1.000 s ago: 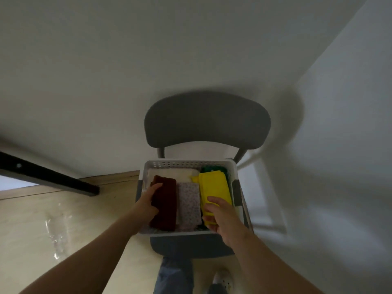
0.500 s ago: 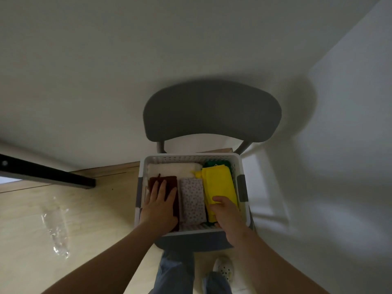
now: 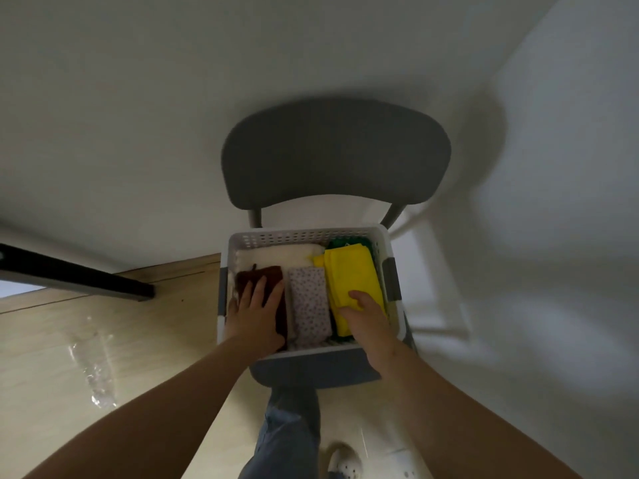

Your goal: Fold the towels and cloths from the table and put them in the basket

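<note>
**Both hands flat on folded cloths in the basket**

Nearest the camera, at the bottom edge, a leg in blue jeans (image 3: 287,440) and a white perforated shoe (image 3: 344,463) stand on the pale wooden floor (image 3: 52,340). Two bare forearms reach forward from there into the white perforated basket (image 3: 304,237), which sits on the seat of a grey chair (image 3: 335,160); the seat's front edge shows just below the basket's near rim.

The left hand (image 3: 254,321) lies palm down over the near left corner of the basket, its fingers spread and open, pressing flat on the dark red towel (image 3: 257,274) without gripping it. The right hand (image 3: 368,318) rests at the near right of the basket on the yellow cloth (image 3: 352,274); its fingers are loosely curled over the cloth's near end, and whether they pinch it cannot be told.

Between the two lies a folded spotted cloth (image 3: 309,302), touching the dark red towel on one side and the yellow cloth on the other. Behind the red towel, along the far left rim, sits a cream towel (image 3: 276,255). A green cloth (image 3: 345,244) peeks out beneath the yellow one at the far right corner.

Beyond the basket rises the chair's curved backrest against a white wall (image 3: 138,98). A dark bar (image 3: 76,276) runs in from the left edge.
</note>
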A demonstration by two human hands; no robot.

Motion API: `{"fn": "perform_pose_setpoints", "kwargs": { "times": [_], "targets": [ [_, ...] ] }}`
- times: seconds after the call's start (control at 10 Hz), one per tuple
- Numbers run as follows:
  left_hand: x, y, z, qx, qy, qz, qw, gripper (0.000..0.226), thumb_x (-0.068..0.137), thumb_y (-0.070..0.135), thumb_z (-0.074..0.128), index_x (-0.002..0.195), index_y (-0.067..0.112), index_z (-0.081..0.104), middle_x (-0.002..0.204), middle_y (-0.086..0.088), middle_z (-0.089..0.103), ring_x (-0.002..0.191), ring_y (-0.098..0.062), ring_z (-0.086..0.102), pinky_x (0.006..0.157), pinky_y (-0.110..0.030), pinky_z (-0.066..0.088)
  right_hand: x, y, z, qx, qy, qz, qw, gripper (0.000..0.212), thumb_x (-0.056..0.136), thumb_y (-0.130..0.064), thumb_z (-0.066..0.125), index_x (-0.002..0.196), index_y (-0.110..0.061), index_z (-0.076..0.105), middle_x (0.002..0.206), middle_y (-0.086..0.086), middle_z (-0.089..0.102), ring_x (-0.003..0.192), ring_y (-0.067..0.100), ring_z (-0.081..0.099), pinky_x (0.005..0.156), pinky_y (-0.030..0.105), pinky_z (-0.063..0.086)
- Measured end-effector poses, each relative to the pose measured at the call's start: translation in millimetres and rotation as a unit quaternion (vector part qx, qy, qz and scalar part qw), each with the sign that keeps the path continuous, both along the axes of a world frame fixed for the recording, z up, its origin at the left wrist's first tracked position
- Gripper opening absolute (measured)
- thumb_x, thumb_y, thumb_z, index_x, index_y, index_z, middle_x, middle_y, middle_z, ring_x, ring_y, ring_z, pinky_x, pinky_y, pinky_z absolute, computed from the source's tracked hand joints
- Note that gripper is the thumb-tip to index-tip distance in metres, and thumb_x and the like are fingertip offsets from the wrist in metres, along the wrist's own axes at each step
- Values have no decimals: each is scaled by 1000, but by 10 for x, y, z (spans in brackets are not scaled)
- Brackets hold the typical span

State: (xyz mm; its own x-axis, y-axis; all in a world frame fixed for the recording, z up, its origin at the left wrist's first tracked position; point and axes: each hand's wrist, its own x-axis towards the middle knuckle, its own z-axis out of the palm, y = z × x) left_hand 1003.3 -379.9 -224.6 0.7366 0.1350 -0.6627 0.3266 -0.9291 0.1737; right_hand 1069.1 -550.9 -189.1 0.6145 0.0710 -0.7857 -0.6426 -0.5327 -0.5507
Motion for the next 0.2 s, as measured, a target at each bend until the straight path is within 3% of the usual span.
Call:
{"fn": "perform_pose_setpoints", "kwargs": {
  "times": [0.1, 0.2],
  "targets": [
    [-55, -86, 182, -22, -42, 47, 998, 84, 88, 37, 55, 149, 27, -2, 158, -5, -6, 145, -28, -6, 116, -44, 7, -97, -84, 80, 1, -25, -2, 1000, 46, 94, -13, 48, 139, -18, 39, 137, 10, 43, 99, 18, 43, 78, 24, 33],
    [-161, -293, 429, -62, -111, 103, 986, 76, 88, 38, 56, 149, 23, 12, 157, -4, 6, 144, -28, 6, 116, -44, 15, -281, -276, 258, 21, -51, 1, 998, 45, 94, -13, 49, 138, -16, 40, 128, 8, 45, 99, 18, 44, 79, 26, 36]
  ]
}}
